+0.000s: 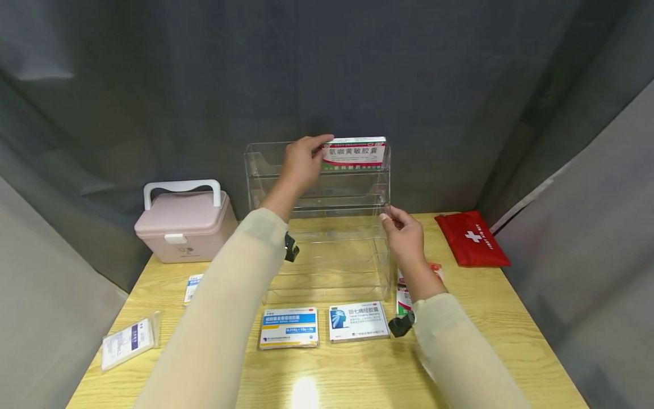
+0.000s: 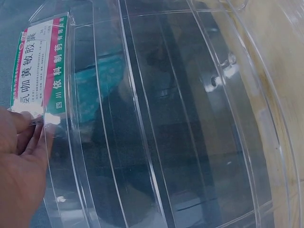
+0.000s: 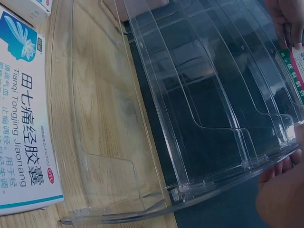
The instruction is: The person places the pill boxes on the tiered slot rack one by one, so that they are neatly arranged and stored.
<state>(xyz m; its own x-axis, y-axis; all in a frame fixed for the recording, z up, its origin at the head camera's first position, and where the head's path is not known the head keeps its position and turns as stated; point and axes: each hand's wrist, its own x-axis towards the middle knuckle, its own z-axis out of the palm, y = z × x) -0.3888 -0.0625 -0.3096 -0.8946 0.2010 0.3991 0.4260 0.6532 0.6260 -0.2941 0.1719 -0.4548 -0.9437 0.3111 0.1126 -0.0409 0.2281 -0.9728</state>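
A clear tiered plastic rack [image 1: 319,295] stands upright on the table. In its top tier, at the right end, sits a white, red and green medicine box [image 1: 354,154]. My left hand [image 1: 301,165] pinches that box at its left end; the left wrist view shows thumb and fingers [image 2: 21,122] at the box's edge. Lower down, my right hand [image 1: 406,236] grips the rack's right side edge, its fingers partly behind the panel in the right wrist view. Two boxes lie flat before the rack: a blue, white and yellow one [image 1: 289,328] and a white-and-blue one [image 1: 359,321].
A pink lidded case [image 1: 186,221] with a white handle stands left of the rack. A red first aid pouch [image 1: 472,238] lies at the right. A plastic-wrapped packet [image 1: 129,342] is at front left. My forearms partly cover smaller boxes [image 1: 403,301] on the table.
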